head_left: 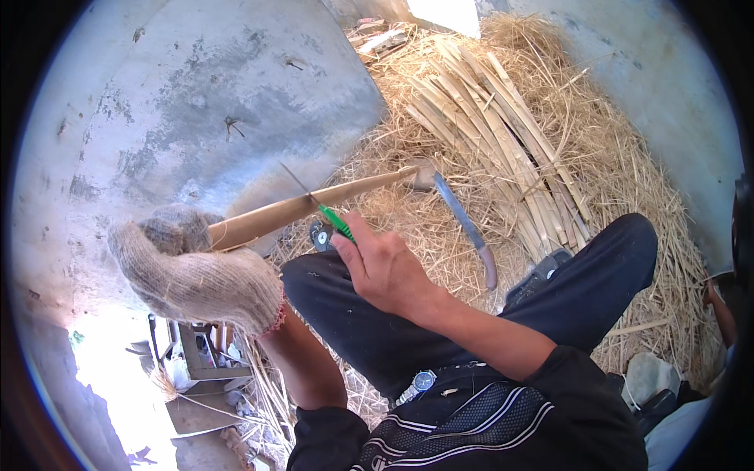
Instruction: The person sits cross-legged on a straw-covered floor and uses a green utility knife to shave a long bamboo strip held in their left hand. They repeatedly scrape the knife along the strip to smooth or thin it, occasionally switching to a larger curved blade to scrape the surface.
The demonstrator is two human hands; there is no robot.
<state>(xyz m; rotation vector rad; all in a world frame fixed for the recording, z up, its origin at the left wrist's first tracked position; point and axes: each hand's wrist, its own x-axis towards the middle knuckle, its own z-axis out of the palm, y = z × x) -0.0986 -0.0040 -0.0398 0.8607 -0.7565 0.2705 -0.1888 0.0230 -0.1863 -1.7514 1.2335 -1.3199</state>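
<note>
My left hand (200, 271), in a thick knitted grey-beige glove, is closed around the near end of a long split bamboo strip (271, 217). The strip slants up to the right, and its far end rests at a small block (425, 177) on the floor. My bare right hand (386, 265) grips a thin-bladed knife by its green handle (336, 221). The dark, narrow blade crosses the bamboo and points up to the left. Beyond my right hand, a long machete (462, 216) with a worn brown handle lies on the shavings.
A bundle of split bamboo strips (503, 133) lies on thick straw-like shavings (656, 204). Pale, stained walls (236, 86) stand left and right. My bent knees (620, 243) frame the work. At lower left is a wooden frame (206, 353); another person's arm (721, 312) shows far right.
</note>
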